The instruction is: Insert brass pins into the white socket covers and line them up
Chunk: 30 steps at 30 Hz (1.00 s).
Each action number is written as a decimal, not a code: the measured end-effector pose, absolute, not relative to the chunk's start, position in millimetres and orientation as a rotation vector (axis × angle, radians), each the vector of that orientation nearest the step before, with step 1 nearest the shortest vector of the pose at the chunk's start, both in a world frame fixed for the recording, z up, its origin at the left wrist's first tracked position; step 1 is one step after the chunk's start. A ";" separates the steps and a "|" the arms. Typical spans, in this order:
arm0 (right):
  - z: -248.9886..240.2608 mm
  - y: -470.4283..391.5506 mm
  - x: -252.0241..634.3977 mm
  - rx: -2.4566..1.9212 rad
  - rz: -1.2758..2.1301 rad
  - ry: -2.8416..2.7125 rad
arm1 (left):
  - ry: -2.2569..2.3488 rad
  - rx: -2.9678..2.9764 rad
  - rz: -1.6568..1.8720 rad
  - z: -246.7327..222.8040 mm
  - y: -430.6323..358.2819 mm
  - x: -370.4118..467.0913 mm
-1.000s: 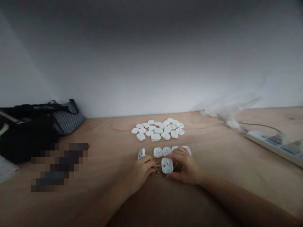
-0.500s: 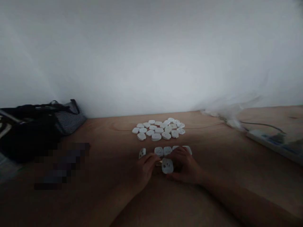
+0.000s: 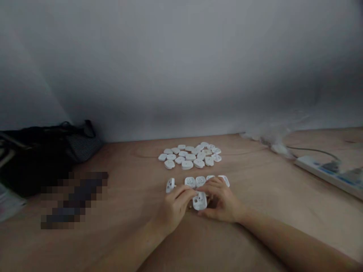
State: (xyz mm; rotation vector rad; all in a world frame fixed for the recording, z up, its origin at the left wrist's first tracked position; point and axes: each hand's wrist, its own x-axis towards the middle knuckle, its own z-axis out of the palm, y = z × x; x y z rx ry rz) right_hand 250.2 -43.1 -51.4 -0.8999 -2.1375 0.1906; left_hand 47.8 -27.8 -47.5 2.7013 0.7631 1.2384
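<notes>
My right hand [image 3: 224, 200] grips a white plastic plug housing [image 3: 200, 201] by its edges, thumb below and fingers above. The housing is a rounded square, tilted so that its face with several dark holes shows. At its upper left, the fingers of my left hand [image 3: 176, 206] are pinched together, the tips touching or very near the face; whatever they hold is too small to make out. Small brass-coloured parts [image 3: 210, 199] show partly behind the held housing. Just beyond my hands is a row of similar white housings [image 3: 190, 182], partly covered by my right hand. Another housing [image 3: 170, 185] stands tilted beside my left hand.
A cluster of several white housings [image 3: 187, 164] lies farther back on the wooden table [image 3: 127, 196]. At left are a black bag [image 3: 34, 162] and a blurred-out dark object [image 3: 75, 200]. On the right lie a power strip [image 3: 314, 168] with a cable and clear plastic wrap [image 3: 278, 143].
My left fingertips have moved slightly right, up to the held housing; the pale brass-coloured piece seen at them before is now hidden. The housing has tilted a little. The picture is brighter on the table.
</notes>
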 end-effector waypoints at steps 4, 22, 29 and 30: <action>-50.0 -43.6 250.1 -0.877 0.205 -2.148 | 0.751 2.717 1.262 -43.6 -29.5 49.4; -50.5 -43.2 251.3 -0.820 0.279 -2.140 | 0.880 2.581 1.350 -40.0 -30.5 52.4; -51.1 -44.0 250.1 -0.837 0.320 -2.125 | 0.806 2.714 1.323 -44.3 -28.8 51.9; -50.8 -44.2 250.4 -0.843 0.327 -2.117 | 0.781 2.734 1.307 -44.5 -29.1 51.5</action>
